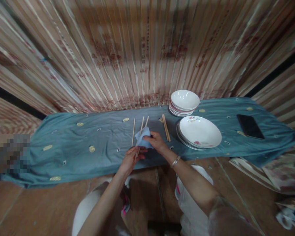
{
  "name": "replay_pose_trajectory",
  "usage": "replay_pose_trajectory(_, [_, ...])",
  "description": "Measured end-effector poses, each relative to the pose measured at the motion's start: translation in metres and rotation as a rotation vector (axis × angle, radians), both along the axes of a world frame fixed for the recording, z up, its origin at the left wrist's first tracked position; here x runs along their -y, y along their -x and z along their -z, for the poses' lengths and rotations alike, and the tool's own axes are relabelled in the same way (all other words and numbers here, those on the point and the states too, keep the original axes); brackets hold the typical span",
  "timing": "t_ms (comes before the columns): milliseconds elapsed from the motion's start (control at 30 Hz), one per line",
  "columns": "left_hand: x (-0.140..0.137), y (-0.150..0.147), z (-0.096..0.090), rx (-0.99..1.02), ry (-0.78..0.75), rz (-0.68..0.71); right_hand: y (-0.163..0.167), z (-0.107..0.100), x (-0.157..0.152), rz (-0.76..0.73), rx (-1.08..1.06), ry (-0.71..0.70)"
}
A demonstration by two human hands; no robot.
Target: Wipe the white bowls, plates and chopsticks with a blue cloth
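Observation:
My left hand (pixel 132 157) is closed round the lower end of a thin wooden chopstick (pixel 142 124), which points away from me. A light blue cloth (pixel 143 133) is pinched in my right hand (pixel 156 141) and wraps the middle of that chopstick. Another chopstick (pixel 147 120) sticks out beyond the cloth; whether it is held or lies on the table is hidden. To the left, a single chopstick (pixel 133 131) lies on the table. A small bundle of chopsticks (pixel 166 127) rests just right of my right hand.
A green-blue patterned tablecloth (pixel 71 137) covers the long table. Stacked white bowls (pixel 185 100) stand at the back, with stacked floral plates (pixel 201 132) in front of them. A dark phone (pixel 250 126) lies at the right. Behind the table hangs a striped curtain (pixel 127 65).

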State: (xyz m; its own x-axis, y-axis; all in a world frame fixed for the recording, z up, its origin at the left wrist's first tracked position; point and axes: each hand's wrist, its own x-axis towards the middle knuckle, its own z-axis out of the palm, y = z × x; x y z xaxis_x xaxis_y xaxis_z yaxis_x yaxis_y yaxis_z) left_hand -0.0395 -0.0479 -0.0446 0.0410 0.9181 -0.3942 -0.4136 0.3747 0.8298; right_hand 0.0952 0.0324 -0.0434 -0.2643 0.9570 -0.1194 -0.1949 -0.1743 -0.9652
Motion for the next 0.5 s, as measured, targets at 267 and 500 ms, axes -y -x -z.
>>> replay_pose_trajectory(267, [-0.003, 0.002, -0.006, 0.010, 0.027, -0.127, -0.034, -0.019, -0.004, 0.226, 0.364, -0.453])
replay_pose_trajectory(500, [-0.006, -0.001, -0.017, 0.104, 0.155, -0.092, -0.043, -0.018, 0.003, 0.012, 0.995, -0.967])
